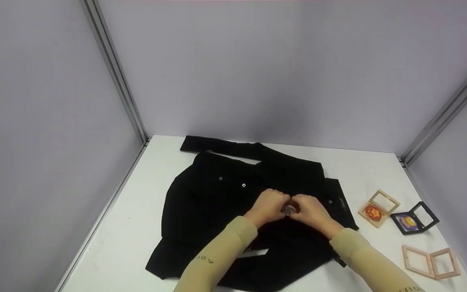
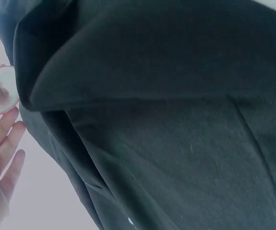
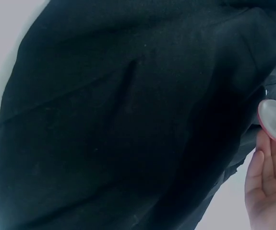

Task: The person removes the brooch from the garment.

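A black jacket (image 1: 213, 202) lies spread on the white table, sleeves stretched to the back and front. Over its middle, my left hand (image 1: 269, 205) and right hand (image 1: 311, 210) meet around a small round badge (image 1: 289, 209). In the left wrist view a thumb and fingers pinch the badge (image 2: 8, 81), pale-faced with a reddish rim. The right wrist view likewise shows a thumb pressed on the pale face of the badge (image 3: 270, 115), with fingers behind it. Jacket cloth fills most of both wrist views. The fingertips are partly hidden in the head view.
On the right stand three opened display cases: a wooden case (image 1: 365, 209) with a red-orange round badge, a black case (image 1: 424, 230) with a purple and yellow one, and a pinkish case (image 1: 434, 259) with see-through windows. Grey walls (image 1: 233, 73) enclose the table (image 1: 120, 227).
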{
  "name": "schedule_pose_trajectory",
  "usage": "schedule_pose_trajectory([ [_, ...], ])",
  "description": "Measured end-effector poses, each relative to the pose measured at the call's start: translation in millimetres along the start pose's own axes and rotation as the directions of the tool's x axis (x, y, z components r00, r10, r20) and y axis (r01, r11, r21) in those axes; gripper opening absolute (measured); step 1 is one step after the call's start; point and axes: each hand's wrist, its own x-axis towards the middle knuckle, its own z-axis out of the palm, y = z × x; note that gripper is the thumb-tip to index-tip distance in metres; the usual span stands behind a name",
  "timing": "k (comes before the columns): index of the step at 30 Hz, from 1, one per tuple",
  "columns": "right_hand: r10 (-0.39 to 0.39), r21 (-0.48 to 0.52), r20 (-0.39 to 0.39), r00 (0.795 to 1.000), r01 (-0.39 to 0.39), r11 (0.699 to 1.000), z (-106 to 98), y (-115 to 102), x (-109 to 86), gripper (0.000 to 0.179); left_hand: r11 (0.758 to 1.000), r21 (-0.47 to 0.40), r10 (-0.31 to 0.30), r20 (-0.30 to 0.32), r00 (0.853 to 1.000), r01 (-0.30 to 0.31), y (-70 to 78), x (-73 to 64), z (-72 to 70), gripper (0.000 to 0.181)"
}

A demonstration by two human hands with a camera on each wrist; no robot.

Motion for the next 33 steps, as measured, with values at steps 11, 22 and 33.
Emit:
schedule_pose_trajectory([
  [11, -0.016, -0.049, -0.035, 0.999, 0.014, 0.999, 8.2, -8.1, 1.4, 0.011, 1.000, 0.013, -0.015, 0.009, 1.000, 0.015, -1.0, -1.3, 2.3, 0.018],
  [22, 0.000, -0.028, -0.023, 1.000, 0.000, 1.000, 4.6, -11.5, 4.7, 0.009, 0.999, 0.021, 0.030, -0.062, 0.998, -0.028, -3.8, -4.5, -1.9, 0.024],
  [33, -0.053, -0.051, -0.062, 0.997, 0.050, 0.997, 4.0, -8.6, 3.8, 0.012, 0.999, 0.024, 0.047, -0.116, 0.992, -0.044, -3.4, -3.5, 2.3, 0.033],
])
